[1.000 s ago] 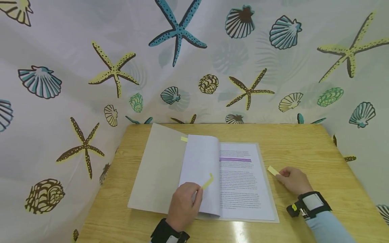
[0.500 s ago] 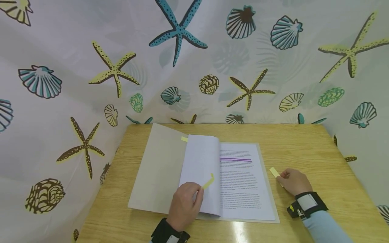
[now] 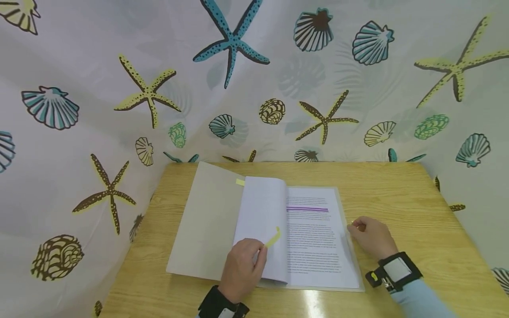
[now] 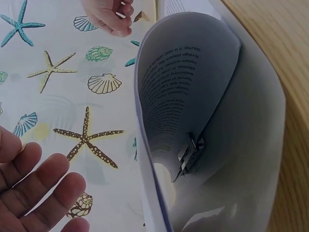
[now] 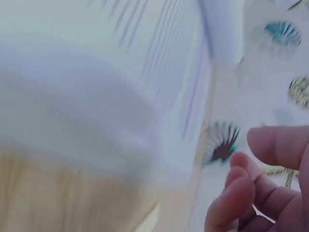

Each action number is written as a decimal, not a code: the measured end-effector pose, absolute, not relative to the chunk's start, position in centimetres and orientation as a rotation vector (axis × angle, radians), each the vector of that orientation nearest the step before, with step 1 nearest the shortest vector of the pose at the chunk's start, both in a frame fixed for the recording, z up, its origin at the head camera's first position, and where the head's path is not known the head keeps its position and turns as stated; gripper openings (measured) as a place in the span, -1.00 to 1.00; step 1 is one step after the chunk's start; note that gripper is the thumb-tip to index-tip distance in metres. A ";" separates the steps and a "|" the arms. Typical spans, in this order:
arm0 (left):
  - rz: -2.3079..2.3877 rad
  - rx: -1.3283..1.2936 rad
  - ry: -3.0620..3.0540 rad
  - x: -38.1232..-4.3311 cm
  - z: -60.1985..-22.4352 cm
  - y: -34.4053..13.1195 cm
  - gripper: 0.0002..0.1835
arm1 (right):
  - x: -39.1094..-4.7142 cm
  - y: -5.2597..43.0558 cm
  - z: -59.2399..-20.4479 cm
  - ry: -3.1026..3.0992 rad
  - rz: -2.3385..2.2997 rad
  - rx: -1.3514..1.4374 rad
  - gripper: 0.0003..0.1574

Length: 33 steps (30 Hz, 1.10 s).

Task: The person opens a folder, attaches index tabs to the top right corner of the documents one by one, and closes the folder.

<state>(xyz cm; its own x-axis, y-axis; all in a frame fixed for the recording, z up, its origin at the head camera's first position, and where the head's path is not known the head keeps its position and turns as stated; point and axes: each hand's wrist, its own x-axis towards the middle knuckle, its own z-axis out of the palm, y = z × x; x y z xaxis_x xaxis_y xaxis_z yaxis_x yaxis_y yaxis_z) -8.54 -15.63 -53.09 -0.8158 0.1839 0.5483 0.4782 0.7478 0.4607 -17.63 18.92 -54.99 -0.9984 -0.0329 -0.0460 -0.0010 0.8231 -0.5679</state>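
Fingers of our left hand [image 3: 241, 270]: we pinch a yellow strip [image 3: 273, 239] over the folded-back pages [image 3: 260, 212].
Fingers of our right hand [image 3: 374, 236]: curled loosely beside the folder [image 3: 204, 221]; whether they hold anything, we cannot tell.
Folder: open on the wooden table [image 3: 381, 185].
Cloth [image 3: 246, 99]: seashells and starfish, beyond.

You have a wooden counter [image 3: 391, 187] under your left grip [image 3: 241, 269] and right grip [image 3: 374, 238]. A shiny patch of light [image 3: 312, 302] is on it between them, closer to you. Past both, you see a white cloth [image 3: 254, 86] with sea pictures. A big blue starfish [image 3: 232, 42] is past your left grip, and a brown shell [image 3: 58, 257] is left of that grip. A blue shell [image 3: 473, 150] is past your right grip, on its right.
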 end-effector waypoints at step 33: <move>-0.878 -0.654 -2.327 -9.2 -52.8 -11.7 -0.76 | -12.3 6.6 -51.5 2.512 -1.890 -0.759 -0.82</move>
